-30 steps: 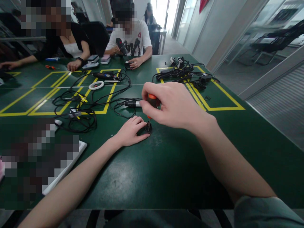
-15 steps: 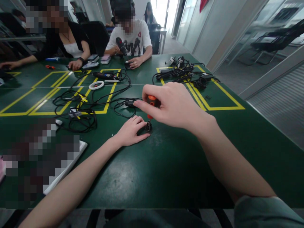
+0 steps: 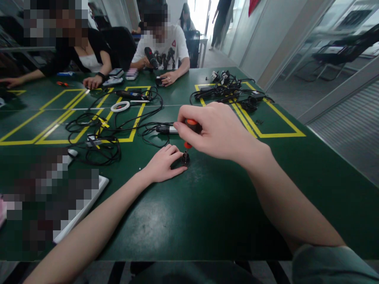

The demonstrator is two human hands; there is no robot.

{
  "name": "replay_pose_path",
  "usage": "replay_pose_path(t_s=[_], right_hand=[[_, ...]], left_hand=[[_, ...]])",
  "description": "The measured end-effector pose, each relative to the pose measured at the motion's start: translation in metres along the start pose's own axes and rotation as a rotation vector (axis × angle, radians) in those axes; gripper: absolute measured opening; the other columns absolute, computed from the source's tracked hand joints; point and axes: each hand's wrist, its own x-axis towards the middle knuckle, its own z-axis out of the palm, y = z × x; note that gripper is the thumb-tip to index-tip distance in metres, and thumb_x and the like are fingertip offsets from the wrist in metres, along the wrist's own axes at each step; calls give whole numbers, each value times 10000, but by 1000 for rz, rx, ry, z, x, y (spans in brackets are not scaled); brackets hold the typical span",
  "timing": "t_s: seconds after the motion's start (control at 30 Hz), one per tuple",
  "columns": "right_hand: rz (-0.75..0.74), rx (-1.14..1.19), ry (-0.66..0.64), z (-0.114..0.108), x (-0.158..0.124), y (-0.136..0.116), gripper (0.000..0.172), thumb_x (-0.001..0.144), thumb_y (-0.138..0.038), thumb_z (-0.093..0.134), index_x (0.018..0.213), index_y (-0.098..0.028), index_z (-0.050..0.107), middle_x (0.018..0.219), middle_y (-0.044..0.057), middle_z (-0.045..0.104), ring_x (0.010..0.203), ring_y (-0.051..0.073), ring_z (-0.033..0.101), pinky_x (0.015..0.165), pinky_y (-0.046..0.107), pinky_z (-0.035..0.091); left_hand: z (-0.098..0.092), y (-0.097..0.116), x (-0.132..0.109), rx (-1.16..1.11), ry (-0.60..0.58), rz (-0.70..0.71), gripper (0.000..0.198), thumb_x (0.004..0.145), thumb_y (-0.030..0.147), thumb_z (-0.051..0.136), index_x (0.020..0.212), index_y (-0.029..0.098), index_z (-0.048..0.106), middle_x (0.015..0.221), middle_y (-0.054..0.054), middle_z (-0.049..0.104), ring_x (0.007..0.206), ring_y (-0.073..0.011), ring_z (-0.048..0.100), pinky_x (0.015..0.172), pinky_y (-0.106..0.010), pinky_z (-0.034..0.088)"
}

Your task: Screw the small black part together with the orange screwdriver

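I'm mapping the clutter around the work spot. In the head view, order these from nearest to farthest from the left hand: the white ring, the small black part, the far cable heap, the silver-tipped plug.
From the left hand:
1. Small black part, at its fingertips.
2. Silver-tipped plug, just beyond.
3. White ring, farther left.
4. Far cable heap, far right.

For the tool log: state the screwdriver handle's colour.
Orange and black screwdriver handle, best in the head view.
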Motion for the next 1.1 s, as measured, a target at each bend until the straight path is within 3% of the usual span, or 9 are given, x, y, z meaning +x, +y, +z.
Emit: replay_pose_path(t_s=[0.13, 0.3, 0.5, 0.73, 1.0, 1.1], right_hand=[[-16, -4, 37, 2, -1, 0, 230, 901, -327, 543, 988, -199, 712, 768, 25, 628, 673, 170, 441, 679, 318, 278], [4, -25, 7, 2, 0, 0, 401, 1036, -516, 485, 941, -199, 711, 738, 36, 618, 669, 180, 461, 672, 316, 265], [-7, -6, 8, 1, -1, -1, 217, 909, -321, 546, 984, -199, 709, 768, 27, 637, 670, 173, 446, 678, 316, 285], [-7, -23, -2, 1, 0, -2, 399, 1036, -533, 517, 911, -199, 697, 728, 29, 625, 663, 178, 481, 663, 316, 252], [-2, -25, 14, 3, -1, 1, 267, 942, -320, 519, 1053, -194, 727, 803, 45, 682, 685, 188, 492, 673, 325, 272], [-8, 7, 23, 3, -1, 0, 286, 912, -332, 545, 1082, -187, 724, 819, 43, 688, 693, 190, 501, 675, 324, 281]], left_hand=[[2, -2, 0, 1, 12, 2, 419, 1038, 541, 620, 1252, 190, 707, 1237, -148, 693, 1174, -343, 644, 1067, -557, 565], [2, -1, -1, -6, 15, 6, 389, 1040, 518, 620, 1234, 195, 716, 1258, -153, 695, 1193, -347, 642, 1075, -562, 566], [2, -1, -1, -16, 17, 1, 425, 1035, 532, 625, 1283, 197, 709, 1268, -155, 698, 1187, -352, 648, 1065, -572, 567], [1, -1, 0, -16, 13, 9, 401, 1033, 515, 630, 1280, 211, 714, 1254, -149, 695, 1204, -349, 644, 1071, -560, 566], [0, 0, 0, -18, 12, 5, 406, 1037, 521, 623, 1280, 209, 715, 1258, -150, 698, 1192, -344, 646, 1067, -556, 569], [1, -1, 0, -11, 12, 2, 426, 1035, 532, 620, 1296, 209, 711, 1253, -147, 702, 1179, -347, 650, 1059, -563, 569]])
